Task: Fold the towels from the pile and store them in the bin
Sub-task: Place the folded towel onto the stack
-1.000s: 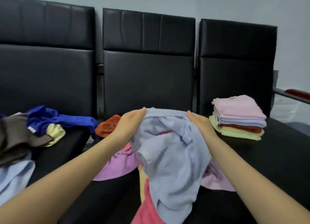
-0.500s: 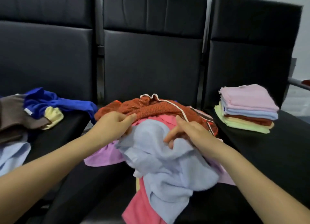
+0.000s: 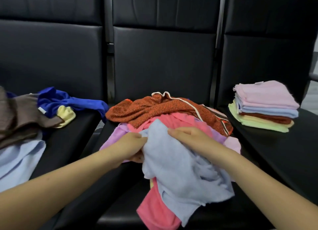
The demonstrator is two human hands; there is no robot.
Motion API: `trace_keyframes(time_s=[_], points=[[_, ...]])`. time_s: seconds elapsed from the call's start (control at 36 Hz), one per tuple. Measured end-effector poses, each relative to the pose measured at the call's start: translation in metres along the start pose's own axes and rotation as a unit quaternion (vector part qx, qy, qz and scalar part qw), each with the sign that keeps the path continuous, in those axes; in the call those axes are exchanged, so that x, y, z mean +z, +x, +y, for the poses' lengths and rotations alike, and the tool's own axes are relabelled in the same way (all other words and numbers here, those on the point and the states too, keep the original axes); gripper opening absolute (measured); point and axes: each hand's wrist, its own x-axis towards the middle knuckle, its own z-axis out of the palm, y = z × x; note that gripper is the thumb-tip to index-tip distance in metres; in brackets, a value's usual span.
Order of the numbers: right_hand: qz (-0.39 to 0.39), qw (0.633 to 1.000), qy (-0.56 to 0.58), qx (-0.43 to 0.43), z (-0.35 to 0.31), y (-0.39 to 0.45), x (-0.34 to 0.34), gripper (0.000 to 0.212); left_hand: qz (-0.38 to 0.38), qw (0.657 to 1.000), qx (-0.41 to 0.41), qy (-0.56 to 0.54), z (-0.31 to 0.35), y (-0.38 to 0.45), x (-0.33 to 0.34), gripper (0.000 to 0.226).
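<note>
Nearest us, a pink towel (image 3: 154, 210) hangs over the front edge of the middle seat (image 3: 123, 204), partly under the light blue towel (image 3: 180, 169). We note the blue towel crumpled on the near side of the pile, draped down toward us. Our left hand (image 3: 130, 145) grips its left edge, fingers curled into the cloth. Our right hand (image 3: 191, 136) lies on top of it, fingers bent and pinching a fold near the upper edge. Just behind the hands, more pink and lilac cloth, then an orange patterned cloth (image 3: 163, 109) with white trim lying across the back of the pile. Left seat: a loose heap, pale blue cloth (image 3: 19, 159) nearest, brown cloth (image 3: 22, 116), a royal blue cloth (image 3: 68, 102) and a yellow piece (image 3: 66, 114) behind. Right seat: a stack of folded towels (image 3: 265, 105), lilac on top, well apart from the pile. Farthest, black chair backs (image 3: 163, 57). We see no bin.
</note>
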Motion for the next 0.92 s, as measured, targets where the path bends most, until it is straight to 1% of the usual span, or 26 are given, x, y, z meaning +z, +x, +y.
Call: trace_keyframes(time_s=[0.06,0.08,0.11,0.14,0.17,0.22,0.28,0.33,0.36,0.39,0.44,0.47,0.53,0.61,0.64,0.69,0.72,0.75,0.78,0.86,0.92], points=[[0.027,1.000,-0.006,0.007,0.002,0.006,0.006,0.036,0.015,0.995,0.015,-0.099,0.005,-0.004,0.001,0.020],[0.041,0.999,-0.030,-0.001,0.003,0.008,0.007,0.034,0.024,0.988,0.019,-0.149,0.010,-0.005,0.000,0.015],[0.052,0.997,-0.052,-0.013,0.004,0.010,0.007,0.030,0.030,0.981,0.028,-0.189,0.017,-0.006,-0.002,0.007],[0.064,0.995,-0.068,-0.024,0.004,0.012,0.008,0.022,0.036,0.976,0.047,-0.209,0.024,-0.008,-0.005,0.005],[0.077,0.994,-0.067,-0.033,0.004,0.012,0.006,0.017,0.041,0.974,0.071,-0.211,0.030,-0.009,-0.009,0.009],[0.101,0.993,-0.020,-0.062,-0.003,0.009,0.003,0.021,0.043,0.969,0.120,-0.210,0.042,-0.011,-0.015,0.013],[0.127,0.984,0.069,-0.103,-0.014,0.006,-0.006,0.019,0.042,0.960,0.149,-0.232,0.057,-0.016,-0.020,0.020],[0.170,0.964,0.147,-0.139,-0.028,0.006,-0.020,0.013,0.037,0.949,0.161,-0.267,0.072,-0.021,-0.025,0.042],[0.202,0.951,0.174,-0.154,-0.034,0.008,-0.029,0.013,0.049,0.947,0.162,-0.273,0.078,-0.024,-0.028,0.051],[0.232,0.937,0.197,-0.171,-0.043,0.009,-0.037,0.014,0.056,0.946,0.170,-0.271,0.085,-0.025,-0.032,0.049],[0.273,0.909,0.239,-0.205,-0.059,0.013,-0.055,0.018,0.054,0.943,0.191,-0.267,0.096,-0.029,-0.042,0.027],[0.287,0.896,0.255,-0.222,-0.066,0.013,-0.063,0.019,0.046,0.943,0.197,-0.265,0.100,-0.031,-0.045,0.021],[0.306,0.884,0.259,-0.241,-0.074,0.016,-0.075,0.020,0.038,0.946,0.204,-0.250,0.102,-0.031,-0.048,0.022],[0.308,0.907,0.197,-0.210,-0.062,0.024,-0.080,0.022,0.009,0.955,0.187,-0.229,0.084,-0.019,-0.050,0.014],[0.308,0.914,0.183,-0.189,-0.054,0.026,-0.078,0.022,-0.007,0.962,0.168,-0.215,0.076,-0.014,-0.052,0.020],[0.304,0.924,0.184,-0.141,-0.035,0.031,-0.074,0.021,-0.039,0.973,0.119,-0.192,0.061,-0.003,-0.053,0.051],[0.297,0.929,0.186,-0.120,-0.025,0.032,-0.071,0.021,-0.037,0.977,0.100,-0.182,0.052,0.007,-0.056,0.067],[0.288,0.934,0.186,-0.104,-0.017,0.033,-0.070,0.022,-0.027,0.981,0.091,-0.168,0.045,0.018,-0.058,0.078],[0.277,0.938,0.189,-0.091,-0.009,0.034,-0.069,0.023,-0.011,0.986,0.087,-0.144,0.038,0.024,-0.059,0.080],[0.248,0.945,0.200,-0.071,0.005,0.032,-0.067,0.027,0.042,0.994,0.088,-0.052,0.034,0.019,-0.052,0.049],[0.248,0.950,0.164,-0.092,0.005,0.029,-0.066,0.031,0.085,0.988,0.128,0.002,0.036,0.020,-0.048,0.037]])
